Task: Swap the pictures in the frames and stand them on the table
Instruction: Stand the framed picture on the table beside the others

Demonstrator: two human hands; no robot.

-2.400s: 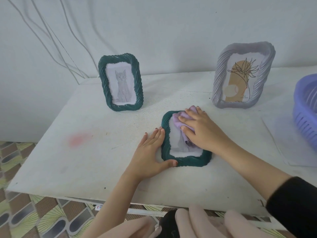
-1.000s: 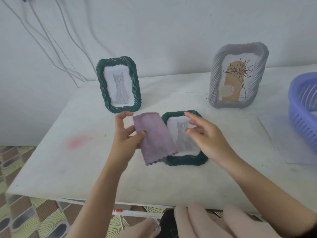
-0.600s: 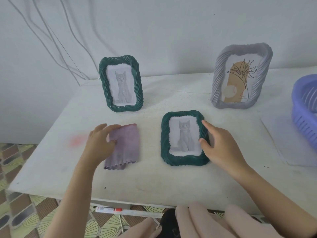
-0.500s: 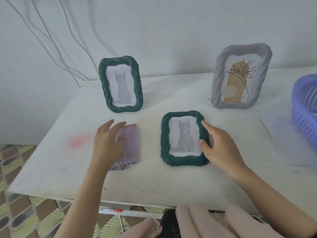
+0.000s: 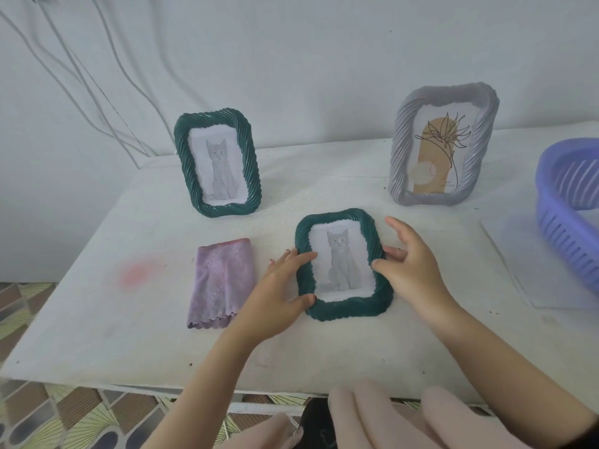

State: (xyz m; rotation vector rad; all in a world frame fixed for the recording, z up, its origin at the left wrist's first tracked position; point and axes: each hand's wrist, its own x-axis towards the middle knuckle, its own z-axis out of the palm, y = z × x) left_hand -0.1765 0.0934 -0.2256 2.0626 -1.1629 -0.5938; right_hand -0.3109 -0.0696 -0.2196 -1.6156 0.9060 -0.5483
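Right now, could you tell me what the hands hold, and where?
The left hand and right hand grip the lying green frame by its left and right edges.

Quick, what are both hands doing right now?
Left hand: grips the left edge of the flat green frame.
Right hand: pinches that frame's right edge.
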